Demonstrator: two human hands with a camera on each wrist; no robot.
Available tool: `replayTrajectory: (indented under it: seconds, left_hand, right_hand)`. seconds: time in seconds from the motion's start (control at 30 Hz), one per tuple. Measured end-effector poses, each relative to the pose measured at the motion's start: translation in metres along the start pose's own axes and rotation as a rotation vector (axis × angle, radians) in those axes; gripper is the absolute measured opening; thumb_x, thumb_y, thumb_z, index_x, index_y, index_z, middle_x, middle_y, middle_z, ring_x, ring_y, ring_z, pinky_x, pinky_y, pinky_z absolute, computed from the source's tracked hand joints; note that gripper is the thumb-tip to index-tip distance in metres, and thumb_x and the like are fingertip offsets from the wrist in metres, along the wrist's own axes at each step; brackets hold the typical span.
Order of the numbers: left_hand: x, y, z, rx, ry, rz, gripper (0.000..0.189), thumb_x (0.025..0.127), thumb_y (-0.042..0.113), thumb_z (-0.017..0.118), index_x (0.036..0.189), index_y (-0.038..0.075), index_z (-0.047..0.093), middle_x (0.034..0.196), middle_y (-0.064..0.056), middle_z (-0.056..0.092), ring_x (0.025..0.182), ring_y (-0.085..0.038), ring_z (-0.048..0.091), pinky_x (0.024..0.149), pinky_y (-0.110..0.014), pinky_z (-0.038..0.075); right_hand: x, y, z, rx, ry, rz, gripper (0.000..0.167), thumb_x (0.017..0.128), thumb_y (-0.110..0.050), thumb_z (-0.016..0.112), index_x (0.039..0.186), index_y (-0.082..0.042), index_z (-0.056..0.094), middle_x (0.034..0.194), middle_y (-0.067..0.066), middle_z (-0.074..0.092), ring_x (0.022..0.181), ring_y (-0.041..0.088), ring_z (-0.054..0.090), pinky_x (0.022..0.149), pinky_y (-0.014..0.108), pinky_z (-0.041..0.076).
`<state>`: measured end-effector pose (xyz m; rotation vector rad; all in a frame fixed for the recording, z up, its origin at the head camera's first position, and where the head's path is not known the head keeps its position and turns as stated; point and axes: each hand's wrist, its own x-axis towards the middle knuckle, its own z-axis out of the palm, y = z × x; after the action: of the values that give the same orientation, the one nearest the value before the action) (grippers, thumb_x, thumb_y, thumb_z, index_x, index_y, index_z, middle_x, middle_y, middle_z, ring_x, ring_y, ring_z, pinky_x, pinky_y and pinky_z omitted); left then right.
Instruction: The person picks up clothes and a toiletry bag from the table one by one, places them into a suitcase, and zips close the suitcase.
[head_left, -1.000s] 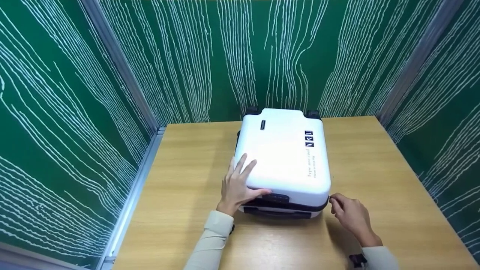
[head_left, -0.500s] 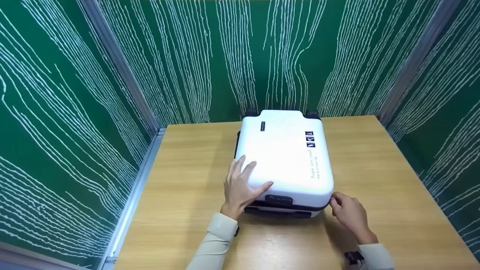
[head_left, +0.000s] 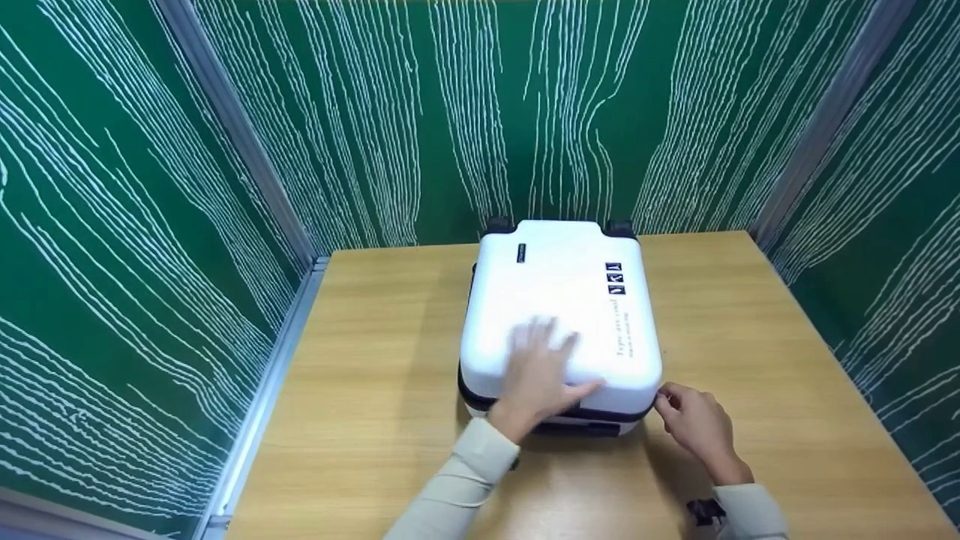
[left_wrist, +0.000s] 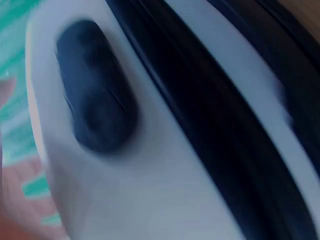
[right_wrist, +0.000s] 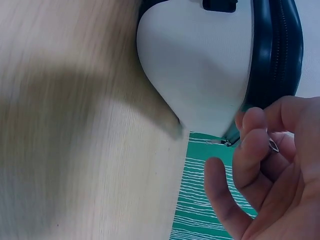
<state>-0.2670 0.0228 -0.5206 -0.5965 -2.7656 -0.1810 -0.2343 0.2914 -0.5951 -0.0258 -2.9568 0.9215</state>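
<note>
A white hard-shell suitcase [head_left: 555, 300] lies flat on the wooden table, its wheels at the far end. My left hand [head_left: 534, 379], blurred, is over the front part of its lid with fingers spread; whether it touches the lid I cannot tell. In the left wrist view a black lock [left_wrist: 97, 87] shows on the suitcase's front side, beside the dark zipper band [left_wrist: 200, 110]. My right hand [head_left: 697, 424] is at the front right corner. Its thumb and fingers pinch a small metal zipper pull [right_wrist: 273, 145], mostly hidden by the fingertips. A second zipper pull [right_wrist: 216, 142] hangs close by.
The wooden table [head_left: 360, 375] extends around the suitcase on both sides and in front. Green walls [head_left: 360, 112] with white wavy lines stand behind and at the sides, joined by metal posts [head_left: 244, 135]. The suitcase's wheels [head_left: 500, 225] are near the back wall.
My left hand has left the suitcase's front left edge and moved right over the lid. The suitcase shifted slightly right, then back left. My right hand stays at the corner.
</note>
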Motion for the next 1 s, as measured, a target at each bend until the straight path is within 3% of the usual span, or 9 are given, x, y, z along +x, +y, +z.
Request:
replayTrajectory:
  seconds: [0.1,0.17,0.37,0.73,1.0]
  left_hand:
    - [0.008,0.020,0.001,0.057,-0.075,0.136,0.096,0.078,0.095,0.041,0.157,0.041,0.038,0.166,-0.004,0.035,0.154,-0.031,0.031,0.123,-0.058,0.025]
    - [0.013,0.030,0.002,0.098,-0.094,0.170,0.102,0.073,0.099,0.039,0.159,0.046,0.028,0.169,-0.003,0.029,0.156,-0.034,0.027,0.124,-0.060,0.023]
    - [0.024,0.039,0.010,0.189,-0.084,0.134,0.111,0.064,0.105,0.034,0.159,0.054,0.014,0.171,-0.007,0.023,0.155,-0.044,0.025,0.122,-0.063,0.025]
    - [0.030,0.039,0.009,0.206,-0.126,0.115,0.106,0.069,0.104,0.027,0.160,0.054,0.007,0.171,-0.009,0.022,0.154,-0.046,0.024,0.121,-0.064,0.025]
    - [0.034,0.044,0.012,0.188,-0.139,0.091,0.106,0.069,0.104,0.027,0.160,0.054,0.006,0.171,-0.009,0.022,0.154,-0.047,0.026,0.121,-0.064,0.026]
  right_hand:
    - [0.000,0.001,0.001,-0.009,0.023,-0.013,0.020,0.099,-0.022,0.055,0.096,-0.011,0.072,0.063,-0.002,0.061,0.056,0.015,0.053,0.051,0.032,0.037]
    - [0.000,0.002,0.001,-0.010,0.030,-0.022,0.020,0.099,-0.022,0.056,0.095,-0.012,0.072,0.063,-0.003,0.061,0.055,0.015,0.053,0.050,0.032,0.037]
    - [0.000,0.004,0.001,-0.017,0.032,-0.037,0.020,0.099,-0.022,0.056,0.096,-0.011,0.072,0.062,-0.003,0.061,0.055,0.014,0.053,0.050,0.032,0.037]
    - [-0.005,0.013,-0.003,-0.058,0.073,-0.167,0.013,0.102,-0.017,0.059,0.098,-0.013,0.071,0.061,-0.008,0.055,0.053,0.009,0.046,0.051,0.029,0.034]
    - [-0.010,0.019,-0.003,-0.147,0.165,-0.276,0.009,0.096,-0.009,0.067,0.096,-0.015,0.073,0.068,-0.004,0.067,0.053,0.010,0.044,0.048,0.029,0.032]
